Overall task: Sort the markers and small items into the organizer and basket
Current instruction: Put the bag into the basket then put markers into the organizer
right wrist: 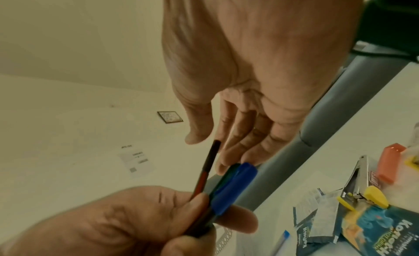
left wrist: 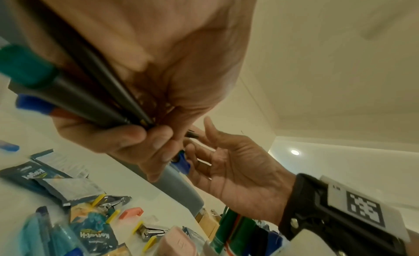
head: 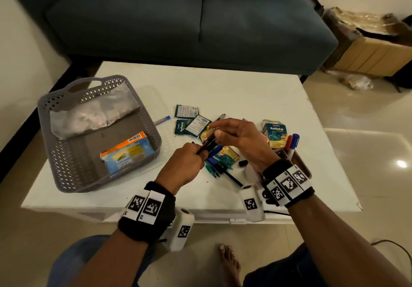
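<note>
Markers (head: 206, 147) sit bundled in my left hand (head: 185, 164), fingers curled round them above the table (head: 223, 81). My right hand (head: 240, 139) hovers just beyond their tips, fingers loose, grasping nothing

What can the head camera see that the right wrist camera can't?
Only the head view shows the grey basket, the sofa and the markers standing in the organizer. Only the right wrist view shows the pink stapler and papers on the wall. Both show the left hand gripping pens, with the right hand reaching for them.
</note>
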